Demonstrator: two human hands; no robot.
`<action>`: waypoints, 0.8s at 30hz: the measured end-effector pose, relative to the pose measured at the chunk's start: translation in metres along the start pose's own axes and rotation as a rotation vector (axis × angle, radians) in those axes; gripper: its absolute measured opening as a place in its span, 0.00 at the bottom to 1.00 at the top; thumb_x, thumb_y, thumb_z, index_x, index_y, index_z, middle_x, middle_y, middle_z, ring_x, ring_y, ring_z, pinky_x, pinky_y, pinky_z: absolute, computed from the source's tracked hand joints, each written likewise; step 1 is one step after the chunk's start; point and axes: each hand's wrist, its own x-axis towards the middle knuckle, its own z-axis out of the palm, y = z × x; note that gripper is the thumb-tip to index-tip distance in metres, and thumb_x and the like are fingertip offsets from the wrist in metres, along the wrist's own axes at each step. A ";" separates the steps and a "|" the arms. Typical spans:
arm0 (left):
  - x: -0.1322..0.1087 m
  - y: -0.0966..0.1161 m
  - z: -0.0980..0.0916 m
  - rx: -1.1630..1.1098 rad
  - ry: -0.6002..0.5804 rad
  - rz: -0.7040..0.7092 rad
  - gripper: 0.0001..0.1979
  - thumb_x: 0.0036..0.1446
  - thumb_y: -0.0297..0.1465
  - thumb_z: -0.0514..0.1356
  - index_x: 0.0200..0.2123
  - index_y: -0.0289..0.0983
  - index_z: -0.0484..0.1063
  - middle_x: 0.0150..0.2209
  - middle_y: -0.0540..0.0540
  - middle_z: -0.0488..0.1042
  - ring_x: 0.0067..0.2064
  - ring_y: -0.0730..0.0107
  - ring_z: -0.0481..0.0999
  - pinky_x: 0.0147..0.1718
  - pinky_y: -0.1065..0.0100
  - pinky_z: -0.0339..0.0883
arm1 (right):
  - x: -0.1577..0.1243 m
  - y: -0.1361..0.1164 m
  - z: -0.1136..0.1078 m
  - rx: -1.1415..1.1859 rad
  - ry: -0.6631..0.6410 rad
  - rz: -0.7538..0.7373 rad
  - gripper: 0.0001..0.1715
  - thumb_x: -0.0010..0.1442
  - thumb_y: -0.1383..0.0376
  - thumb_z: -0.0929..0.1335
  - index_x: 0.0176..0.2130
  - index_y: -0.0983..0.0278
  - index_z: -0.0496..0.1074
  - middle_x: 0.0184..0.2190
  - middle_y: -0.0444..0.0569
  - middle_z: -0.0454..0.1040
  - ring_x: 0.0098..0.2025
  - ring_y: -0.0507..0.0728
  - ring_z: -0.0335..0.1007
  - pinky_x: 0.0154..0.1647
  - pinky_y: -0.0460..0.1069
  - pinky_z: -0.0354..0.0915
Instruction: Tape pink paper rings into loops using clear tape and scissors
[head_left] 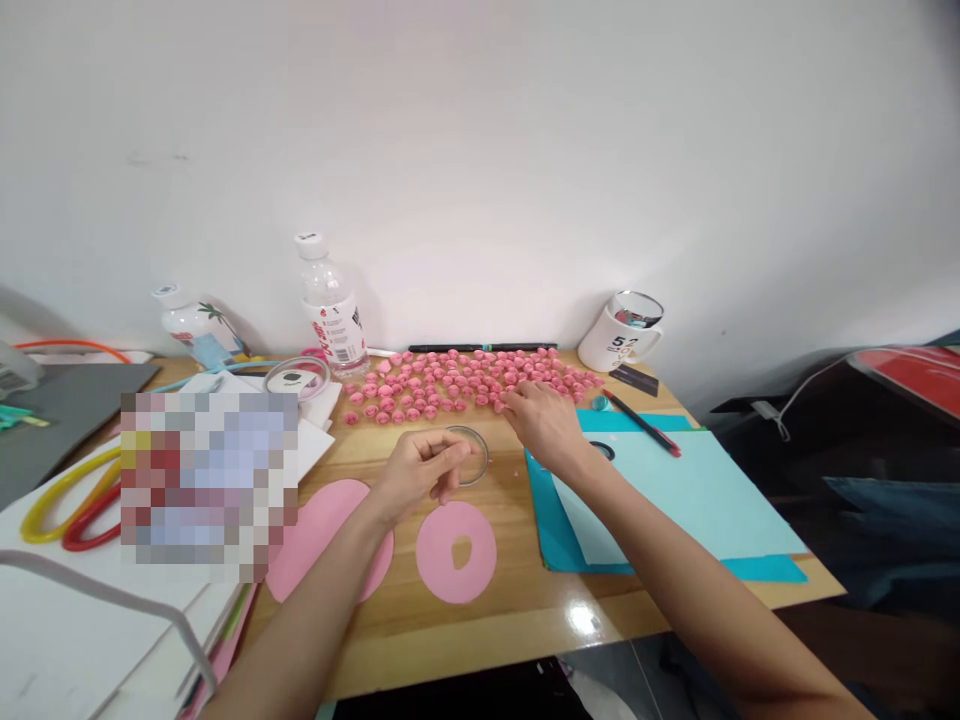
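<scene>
My right hand (546,425) reaches to the front edge of a spread of small rolled pink paper roses (442,380). Its fingertips are drawn together at one small paper rose (500,406); the grip itself is partly hidden. My left hand (424,465) hovers with curled fingers, thumb against the index finger, and what it may hold is hidden. Just behind it shows a thin metal ring (484,462); I cannot tell whether they touch. Below lie a pink paper disc with a ragged hole (439,575) and a larger pink paper circle (322,520), partly under my left forearm.
Light blue sheets (675,500) lie at right with a black and red pen (645,425) and a black ring (602,451). A white mug (611,340) and a bottle (330,310) stand by the wall. Scissors (75,500) and papers (60,620) cover the left.
</scene>
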 end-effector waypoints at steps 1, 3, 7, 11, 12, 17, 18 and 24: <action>0.001 0.000 0.000 -0.004 0.040 0.016 0.12 0.50 0.38 0.62 0.28 0.33 0.72 0.15 0.54 0.68 0.13 0.83 0.62 0.13 0.78 0.52 | -0.008 -0.004 -0.004 0.056 0.007 -0.009 0.14 0.62 0.67 0.59 0.35 0.66 0.73 0.36 0.54 0.73 0.40 0.58 0.68 0.28 0.46 0.53; 0.002 0.000 0.001 -0.011 0.102 0.050 0.11 0.48 0.37 0.63 0.27 0.33 0.71 0.16 0.53 0.68 0.15 0.82 0.62 0.14 0.78 0.52 | -0.027 -0.014 -0.011 0.199 -0.079 -0.083 0.11 0.61 0.67 0.61 0.34 0.64 0.73 0.34 0.51 0.73 0.35 0.55 0.69 0.29 0.46 0.55; 0.003 -0.002 0.002 0.015 0.139 0.078 0.10 0.47 0.34 0.64 0.32 0.34 0.72 0.14 0.55 0.66 0.16 0.81 0.62 0.16 0.78 0.53 | -0.062 -0.039 -0.007 0.311 -0.329 -0.259 0.07 0.55 0.67 0.66 0.36 0.63 0.72 0.39 0.51 0.71 0.34 0.55 0.70 0.28 0.45 0.56; 0.003 -0.003 0.001 0.000 0.077 0.067 0.11 0.49 0.36 0.62 0.33 0.35 0.71 0.19 0.53 0.70 0.16 0.82 0.62 0.15 0.77 0.52 | -0.075 -0.054 0.005 0.289 -0.363 -0.254 0.11 0.56 0.67 0.65 0.41 0.67 0.69 0.43 0.57 0.68 0.35 0.58 0.70 0.28 0.47 0.58; 0.003 -0.003 0.000 0.007 0.059 0.056 0.11 0.49 0.37 0.62 0.32 0.35 0.71 0.20 0.53 0.70 0.16 0.82 0.62 0.15 0.77 0.52 | -0.076 -0.055 0.006 0.292 -0.370 -0.251 0.10 0.56 0.67 0.65 0.40 0.68 0.70 0.43 0.57 0.68 0.34 0.58 0.70 0.29 0.48 0.58; 0.003 0.000 0.001 0.095 0.075 0.076 0.14 0.51 0.40 0.59 0.29 0.33 0.71 0.21 0.51 0.70 0.18 0.80 0.64 0.16 0.76 0.54 | -0.076 -0.050 0.004 0.423 -0.330 -0.241 0.07 0.56 0.70 0.64 0.35 0.67 0.71 0.37 0.54 0.72 0.35 0.57 0.70 0.32 0.48 0.60; 0.004 -0.001 0.001 0.134 0.104 0.101 0.14 0.51 0.40 0.59 0.28 0.34 0.71 0.21 0.50 0.70 0.19 0.79 0.64 0.17 0.75 0.56 | -0.075 -0.048 0.003 0.482 -0.311 -0.235 0.06 0.56 0.70 0.64 0.34 0.67 0.71 0.35 0.52 0.73 0.34 0.56 0.70 0.32 0.47 0.60; 0.007 -0.011 0.003 0.555 0.204 0.226 0.15 0.54 0.39 0.55 0.23 0.35 0.72 0.20 0.51 0.71 0.24 0.73 0.69 0.23 0.74 0.61 | -0.060 -0.032 -0.009 0.972 -0.302 -0.158 0.02 0.54 0.68 0.66 0.29 0.65 0.69 0.27 0.46 0.74 0.29 0.52 0.70 0.30 0.45 0.63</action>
